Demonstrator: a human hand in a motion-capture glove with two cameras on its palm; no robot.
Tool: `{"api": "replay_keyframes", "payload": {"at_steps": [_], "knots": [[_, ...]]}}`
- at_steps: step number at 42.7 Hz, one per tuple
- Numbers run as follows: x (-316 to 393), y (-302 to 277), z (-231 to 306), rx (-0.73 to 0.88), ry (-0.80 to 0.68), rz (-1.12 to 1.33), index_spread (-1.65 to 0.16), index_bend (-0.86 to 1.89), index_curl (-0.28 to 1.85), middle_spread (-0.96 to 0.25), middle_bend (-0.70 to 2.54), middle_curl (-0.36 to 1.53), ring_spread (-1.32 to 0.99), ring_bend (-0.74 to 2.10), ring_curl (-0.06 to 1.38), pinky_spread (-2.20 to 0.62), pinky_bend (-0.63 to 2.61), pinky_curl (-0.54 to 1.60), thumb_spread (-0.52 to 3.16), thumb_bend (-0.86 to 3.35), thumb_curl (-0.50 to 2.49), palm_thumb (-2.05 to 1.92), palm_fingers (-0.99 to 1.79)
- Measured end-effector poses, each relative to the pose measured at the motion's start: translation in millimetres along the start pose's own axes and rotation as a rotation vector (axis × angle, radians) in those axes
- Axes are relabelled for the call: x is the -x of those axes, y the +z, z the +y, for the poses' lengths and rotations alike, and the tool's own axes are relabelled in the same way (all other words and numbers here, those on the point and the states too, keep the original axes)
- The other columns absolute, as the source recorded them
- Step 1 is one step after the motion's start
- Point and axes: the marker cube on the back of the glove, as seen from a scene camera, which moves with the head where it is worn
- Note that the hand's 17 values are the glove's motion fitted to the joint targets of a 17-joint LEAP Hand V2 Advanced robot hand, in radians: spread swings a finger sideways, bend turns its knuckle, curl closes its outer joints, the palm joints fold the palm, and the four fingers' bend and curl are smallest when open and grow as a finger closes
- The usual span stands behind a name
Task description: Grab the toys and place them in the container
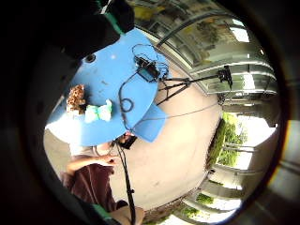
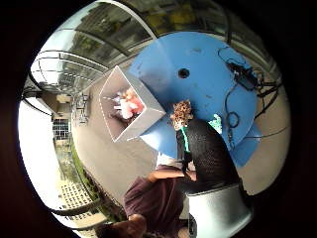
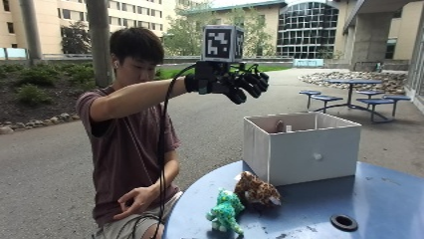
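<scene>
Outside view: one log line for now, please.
right hand: raised, empty | container: toys inside | green toy, spotted toy: on table

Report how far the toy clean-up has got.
Done: at least one pink and white toy already lies inside the white square container. In hand: nothing; the black-gloved right hand is raised high beside the container, fingers loosely curled and holding no toy. Left: the spotted brown plush toy and the green plush dinosaur both sit on the round blue table.
</scene>
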Motion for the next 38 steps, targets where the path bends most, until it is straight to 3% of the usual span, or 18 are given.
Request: {"api": "replay_keyframes", "payload": {"at_steps": [19,31,32,36,38], "knots": [[-36,183,-2,0.159,-0.054,0.009,-0.14,0.06,0.12,0.00,0.19,0.36,-0.04,0.56,0.36,0.02,0.96,0.36,1.36,-0.02,0.40,0.15,-0.18],[-9,331,10,0.398,-0.226,0.016,-0.15,0.11,0.15,-0.01,0.20,0.38,-0.04,0.48,0.34,0.00,0.77,0.32,1.33,0.01,0.39,0.18,-0.20],[-9,339,10,0.383,-0.233,0.016,-0.15,0.12,0.15,-0.02,0.21,0.39,-0.05,0.50,0.34,0.00,0.74,0.31,1.33,0.02,0.39,0.20,-0.15],[-8,356,8,0.250,-0.240,-0.025,-0.15,0.30,0.19,-0.08,0.59,0.49,-0.15,0.65,0.33,-0.05,0.49,0.21,1.43,0.15,0.43,0.42,0.55],[-9,360,6,0.183,-0.237,-0.062,-0.15,0.37,0.21,-0.11,0.66,0.51,-0.20,0.68,0.33,-0.08,0.42,0.18,1.45,0.18,0.44,0.48,0.70]]}}
